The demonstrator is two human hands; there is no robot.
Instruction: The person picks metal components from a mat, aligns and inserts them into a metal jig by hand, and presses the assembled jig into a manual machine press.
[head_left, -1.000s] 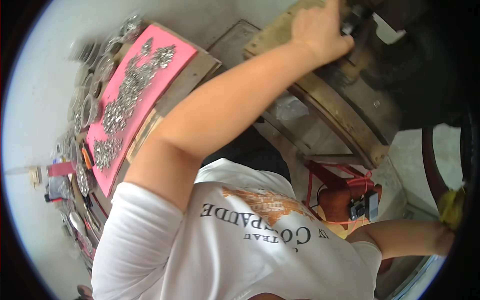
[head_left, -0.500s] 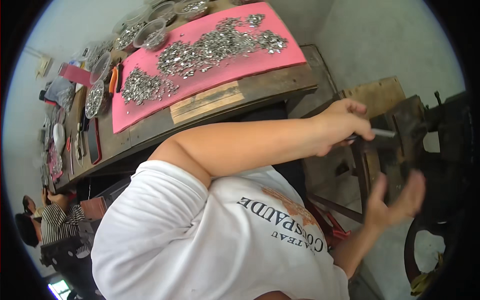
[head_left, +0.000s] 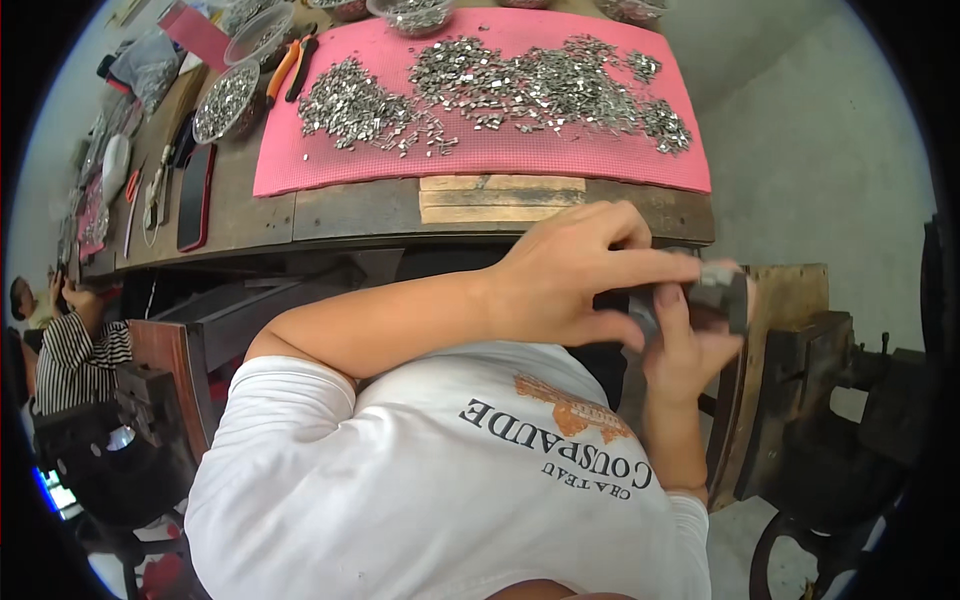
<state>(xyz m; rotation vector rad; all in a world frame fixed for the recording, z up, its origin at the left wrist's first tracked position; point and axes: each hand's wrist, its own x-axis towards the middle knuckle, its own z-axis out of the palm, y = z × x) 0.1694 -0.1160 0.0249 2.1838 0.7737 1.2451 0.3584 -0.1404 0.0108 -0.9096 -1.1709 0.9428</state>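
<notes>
In front of my chest, both hands meet to the right of the table's front edge. My right hand [head_left: 688, 352] holds a small dark, block-like object [head_left: 732, 300] with a greyish metallic top; motion smears it, so its kind does not show. My left hand [head_left: 575, 275] reaches across from the left. Its index finger lies along the object's top and its thumb is below, closed about the near end. Whether a separate thin tool is still in the left hand is hidden. Beyond the hands, many small silvery metal pieces [head_left: 570, 85] lie heaped on a pink mat [head_left: 350, 175].
Orange-and-black pliers [head_left: 284, 75] and a bowl of metal pieces [head_left: 226, 104] sit left of the mat. A red-edged phone [head_left: 196, 198] lies on the wooden table [head_left: 260, 215]. Dark machinery [head_left: 800, 400] stands close on the right. Another person in a striped top [head_left: 65, 350] sits far left.
The view has swung right and level. My left hand, which held a slim silver-tipped tool, has come together with my right hand, which was open and apart; the dark object is now between them.
</notes>
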